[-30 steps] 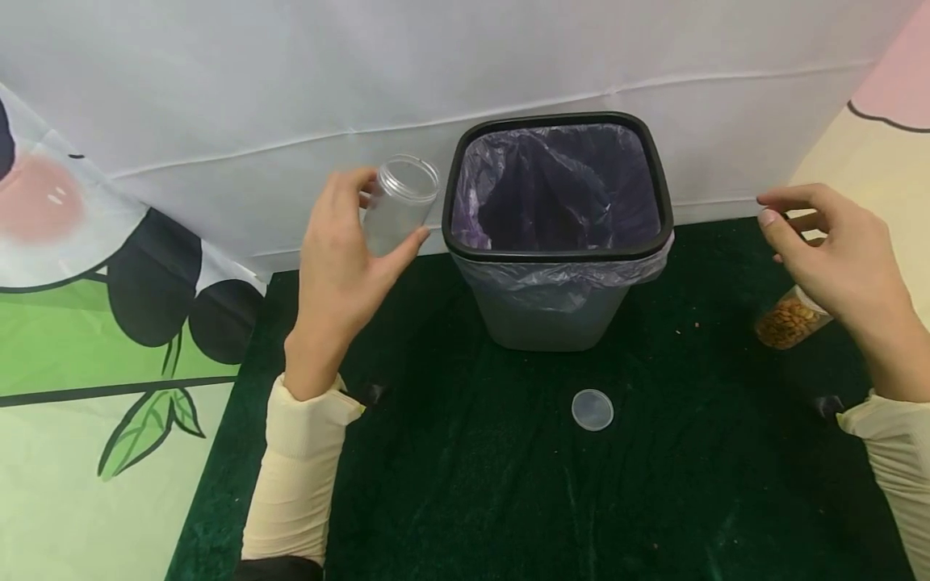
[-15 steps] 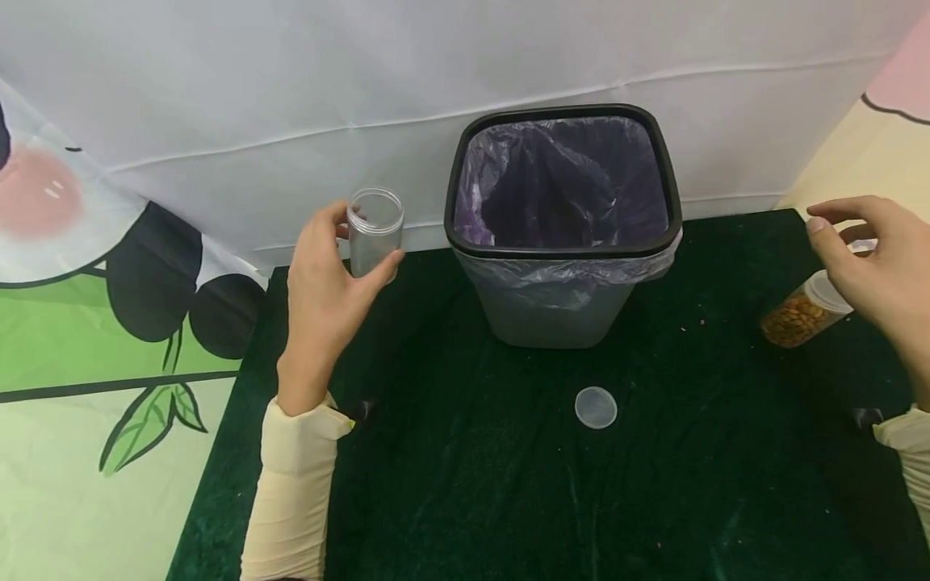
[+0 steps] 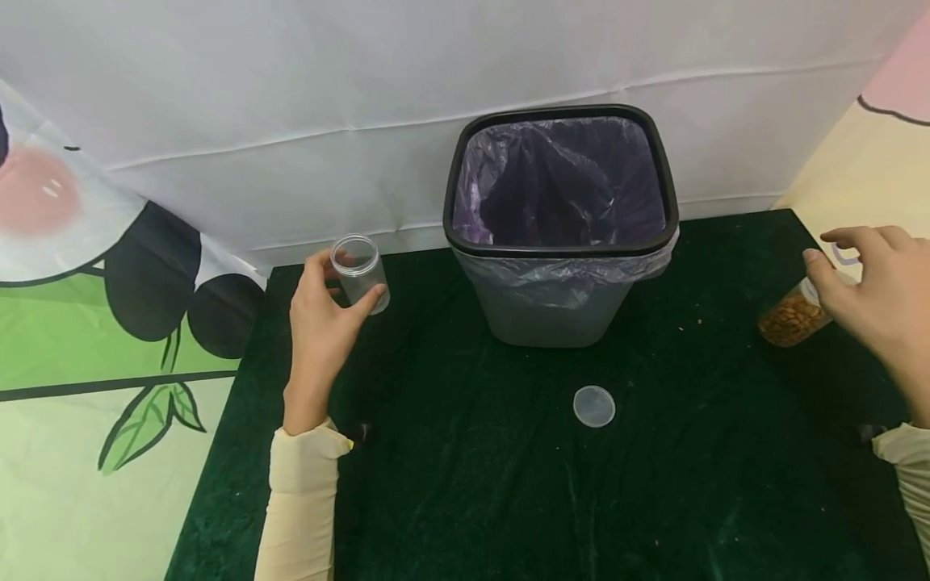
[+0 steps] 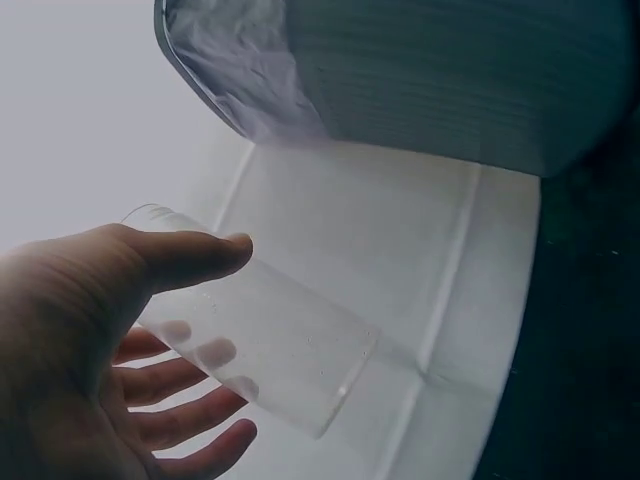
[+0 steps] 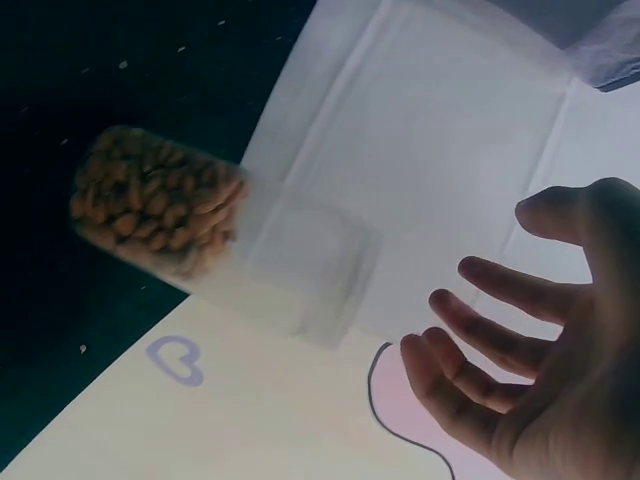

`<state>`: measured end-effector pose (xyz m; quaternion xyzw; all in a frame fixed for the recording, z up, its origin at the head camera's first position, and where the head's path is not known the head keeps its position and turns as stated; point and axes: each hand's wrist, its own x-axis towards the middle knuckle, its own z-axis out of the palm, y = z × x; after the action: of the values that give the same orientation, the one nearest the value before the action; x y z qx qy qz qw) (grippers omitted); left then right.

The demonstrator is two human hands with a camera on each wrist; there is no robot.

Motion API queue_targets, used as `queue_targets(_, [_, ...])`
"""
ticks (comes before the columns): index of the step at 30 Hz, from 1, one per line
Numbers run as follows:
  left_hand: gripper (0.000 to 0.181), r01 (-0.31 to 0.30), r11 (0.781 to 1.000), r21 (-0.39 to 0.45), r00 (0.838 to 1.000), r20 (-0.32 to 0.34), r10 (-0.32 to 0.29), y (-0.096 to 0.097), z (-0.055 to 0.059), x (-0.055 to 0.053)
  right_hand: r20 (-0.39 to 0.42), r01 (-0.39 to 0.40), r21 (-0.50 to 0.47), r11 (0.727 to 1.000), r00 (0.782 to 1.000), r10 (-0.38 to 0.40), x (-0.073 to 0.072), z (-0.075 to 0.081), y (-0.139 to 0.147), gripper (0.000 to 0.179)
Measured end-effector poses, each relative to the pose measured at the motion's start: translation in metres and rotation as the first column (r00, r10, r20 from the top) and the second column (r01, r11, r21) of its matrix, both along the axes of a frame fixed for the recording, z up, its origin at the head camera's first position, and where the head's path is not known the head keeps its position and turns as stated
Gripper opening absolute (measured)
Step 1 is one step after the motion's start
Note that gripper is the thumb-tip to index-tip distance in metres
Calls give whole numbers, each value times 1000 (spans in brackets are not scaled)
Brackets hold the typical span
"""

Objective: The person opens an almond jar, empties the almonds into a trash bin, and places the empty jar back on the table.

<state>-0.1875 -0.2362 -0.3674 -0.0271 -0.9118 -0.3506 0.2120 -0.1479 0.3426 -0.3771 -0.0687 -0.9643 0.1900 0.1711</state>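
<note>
My left hand (image 3: 323,327) grips a clear plastic jar (image 3: 361,278), thumb on one side and fingers round the other. The jar has no lid on and looks empty. In the left wrist view my fingertips show through the wall of the same jar (image 4: 290,350). My right hand (image 3: 882,303) has its fingers loosely bent with nothing between them. Beside it stands a second jar (image 3: 792,319), part filled with brown nuts that look like almonds; my hand partly covers its whitish top. The right wrist view shows a gap between fingers and nut jar (image 5: 160,205).
A grey bin (image 3: 552,315) with a black rim and a purplish liner stands at the back middle, against a white cloth wall (image 3: 291,81). A round translucent lid (image 3: 594,406) lies on the dark green cloth (image 3: 465,476). Small crumbs dot the cloth right of the bin.
My left hand has lowered the clear jar and brought it left, away from the bin, down near the cloth. My right hand has shifted right and lower, beside the nut jar.
</note>
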Motion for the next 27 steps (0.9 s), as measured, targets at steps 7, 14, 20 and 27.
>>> queue_targets(7, [66,-30,997,65,997,73,25,-13,-23,11,41,5,55,998,999,-7,-2,-15,10,55])
queue_targets(14, [66,-47,995,86,989,144,34,-21,-41,17,106,-13,77,997,994,5,0,-31,19,60])
queue_targets(20, [67,-51,993,105,981,190,30,-27,-55,22,146,-18,68,998,989,8,3,-40,22,61])
queue_targets(27, [68,-43,991,123,968,250,11,-34,-72,27,170,-50,71,996,985,37,5,-42,22,56])
